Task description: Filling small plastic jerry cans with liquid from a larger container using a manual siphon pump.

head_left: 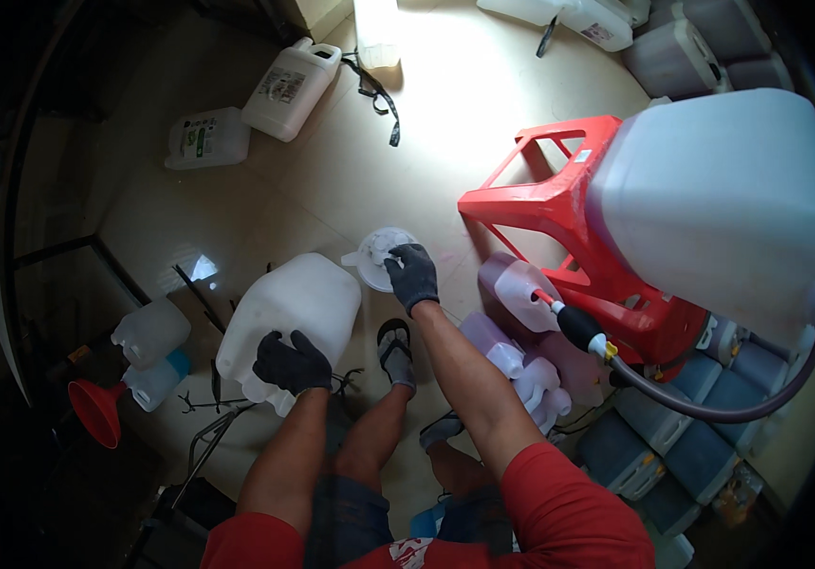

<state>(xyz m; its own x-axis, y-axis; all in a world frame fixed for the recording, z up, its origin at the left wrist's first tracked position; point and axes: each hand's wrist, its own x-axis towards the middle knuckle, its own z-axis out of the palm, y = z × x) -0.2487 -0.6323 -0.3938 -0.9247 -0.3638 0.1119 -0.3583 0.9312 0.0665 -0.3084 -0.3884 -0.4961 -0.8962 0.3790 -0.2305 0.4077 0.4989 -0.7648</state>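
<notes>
Jug placed beside left foot, presumably for reach | touched by left hand, fingers half-curled, perhaps for steadying, grip unclear | dish reached into by right hand, fingers bent, hold unclear

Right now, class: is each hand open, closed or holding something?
Left hand: at the white jug; grip cannot be told.
Right hand: at the round white container; grip cannot be told.
</notes>
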